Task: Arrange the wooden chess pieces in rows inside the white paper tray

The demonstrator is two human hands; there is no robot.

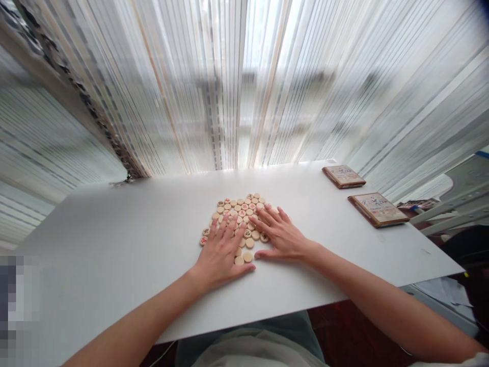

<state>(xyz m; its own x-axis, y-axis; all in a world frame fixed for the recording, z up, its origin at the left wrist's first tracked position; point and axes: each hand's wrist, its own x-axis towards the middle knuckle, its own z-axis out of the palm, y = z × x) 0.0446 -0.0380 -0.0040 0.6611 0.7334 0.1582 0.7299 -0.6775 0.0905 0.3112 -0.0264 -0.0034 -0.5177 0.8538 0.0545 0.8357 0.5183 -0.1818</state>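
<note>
Round wooden Chinese chess pieces (243, 213) lie spread in one flat cluster on the white table (133, 244). Some show red or black characters; others show a plain face. My left hand (222, 251) rests over the cluster's left and near side, fingers spread and flat. Over its right side lies my right hand (280, 235), also with fingers spread and palm down. Both hands cover part of the pieces. Between the two thumbs, a couple of plain pieces (248, 257) show at the near edge.
Two flat boxes with printed lids, a far box (345, 174) and a nearer box (380, 209), lie on the table's right side. A striped string curtain (214, 92) hangs behind the table. Papers (443, 293) are below the right edge, near a pale chair (466, 188).
</note>
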